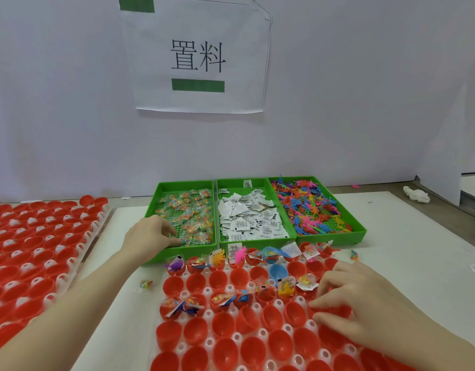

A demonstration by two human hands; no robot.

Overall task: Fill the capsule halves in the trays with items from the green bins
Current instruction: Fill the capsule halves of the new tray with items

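My left hand (148, 234) reaches into the left green bin (161, 188) at mid-frame, fingers curled among the candy packets (193, 215) — whether that grip has one I cannot tell. My right hand (362, 298) rests at lower right on the tray (207, 314) of red capsule halves (225, 328), fingers bent, grip apparently holding nothing. The tray's top rows are filled.

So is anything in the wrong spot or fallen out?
Yes. One blue capsule half sits among all the red ones in the near tray. A small candy packet lies loose on the table left of that tray, and another lies by its far right corner, outside any capsule or bin.
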